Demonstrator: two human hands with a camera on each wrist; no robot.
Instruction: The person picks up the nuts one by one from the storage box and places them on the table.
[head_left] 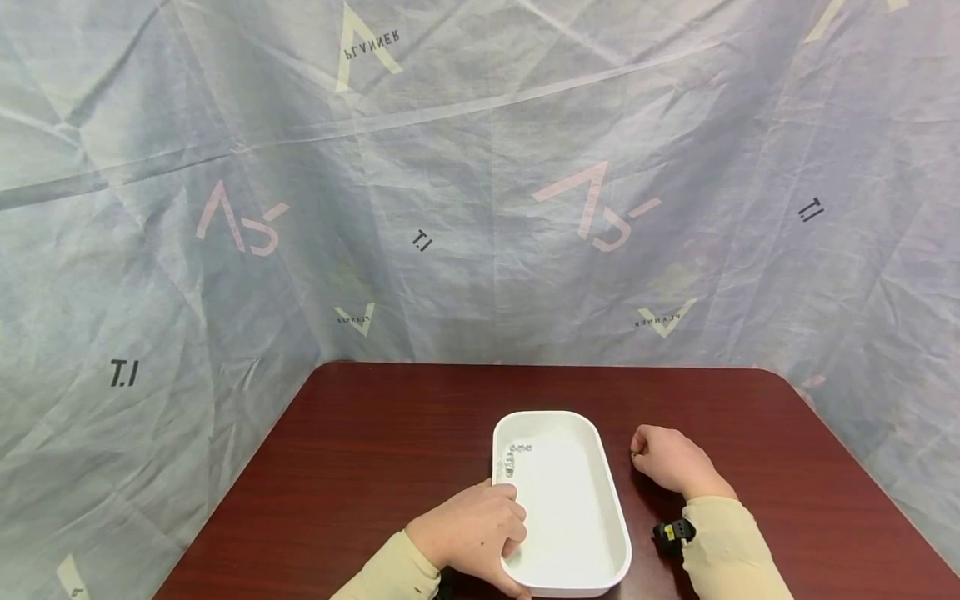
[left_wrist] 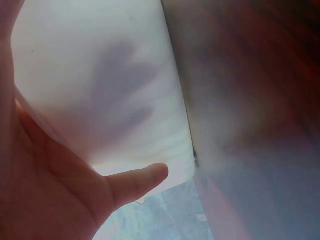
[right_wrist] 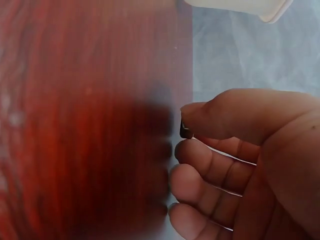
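A white rectangular tray [head_left: 570, 517] with rounded corners lies on the dark red table. My left hand [head_left: 476, 525] grips its near left side, fingers curled over the rim and thumb outside at the near corner. In the left wrist view the thumb [left_wrist: 137, 184] lies along the white outer wall [left_wrist: 65, 55]. Several small shiny pieces [head_left: 511, 463] sit inside at the far left, in an L-shaped row; their kind is too small to tell. Right of the tray, my right hand [head_left: 671, 458] pinches a small dark, shiny-edged piece [right_wrist: 185, 131] between thumb and forefinger, low over the table.
The dark red tabletop [head_left: 390, 433] runs out to both sides and behind the tray. A wrinkled grey cloth [head_left: 480, 250] with printed marks hangs behind and beside the table. A black wrist device [head_left: 672, 533] sits at the right sleeve.
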